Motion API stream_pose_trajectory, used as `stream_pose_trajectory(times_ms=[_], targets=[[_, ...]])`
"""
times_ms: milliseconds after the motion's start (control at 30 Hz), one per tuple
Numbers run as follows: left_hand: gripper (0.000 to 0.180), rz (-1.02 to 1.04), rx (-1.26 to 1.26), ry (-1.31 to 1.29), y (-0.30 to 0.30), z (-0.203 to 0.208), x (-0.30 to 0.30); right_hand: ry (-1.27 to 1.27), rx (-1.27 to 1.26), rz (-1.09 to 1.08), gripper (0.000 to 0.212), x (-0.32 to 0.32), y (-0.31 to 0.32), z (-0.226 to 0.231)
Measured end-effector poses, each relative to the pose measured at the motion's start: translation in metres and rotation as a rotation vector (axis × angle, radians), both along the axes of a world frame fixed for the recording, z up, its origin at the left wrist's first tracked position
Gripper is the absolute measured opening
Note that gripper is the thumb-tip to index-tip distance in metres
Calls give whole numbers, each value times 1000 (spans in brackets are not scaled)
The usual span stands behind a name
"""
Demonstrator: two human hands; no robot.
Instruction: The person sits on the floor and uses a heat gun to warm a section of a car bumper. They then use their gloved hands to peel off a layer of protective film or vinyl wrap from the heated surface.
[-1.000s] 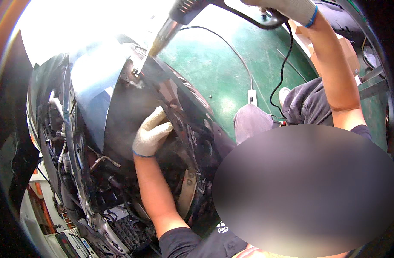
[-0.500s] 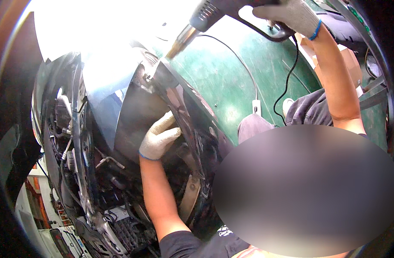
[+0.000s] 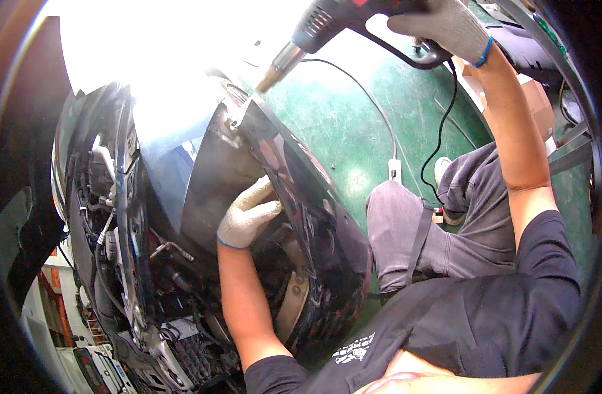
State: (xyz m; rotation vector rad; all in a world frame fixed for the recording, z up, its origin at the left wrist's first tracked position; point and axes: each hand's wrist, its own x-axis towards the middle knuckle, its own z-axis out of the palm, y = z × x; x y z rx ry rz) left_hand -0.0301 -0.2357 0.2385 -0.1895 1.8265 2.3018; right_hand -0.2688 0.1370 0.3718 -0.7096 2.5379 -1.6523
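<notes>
My right hand, in a pale work glove with a blue cuff, is wrapped round a dark heat gun at the upper right. The gun's metal nozzle points down and left, close to the upper corner of a glossy dark car bumper cover. Inside the curve of the cover is my left hand, gloved the same way. Its fingers are stretched and spread, with the tips against the cover's inner side near the edge. Glare washes out the body panel beyond the nozzle.
The car's exposed front end, with brackets and hoses, lies to the left. A black cord hangs from the gun past my knee, and a white socket block rests on the green floor. Cardboard stands at right.
The whole view has shifted slightly. The heat gun stays at the cover's corner, and my left hand keeps its place against the inner side.
</notes>
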Motion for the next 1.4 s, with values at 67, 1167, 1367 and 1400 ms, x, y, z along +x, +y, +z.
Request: stream_pose_trajectory(times_ms=[67,1167,1367,1400], targets=[[61,-8,-6,5,-1,0,0,-69,-12,118,44,-6,8,-2],[60,-104,-201,40,-2,24,10,419,681,254,40,14,-121,204],[61,-130,-90,58,-4,18,4,524,664,289,42,17,-133,205],[62,-115,-88,41,-4,20,8,429,637,355,43,19,-132,207]])
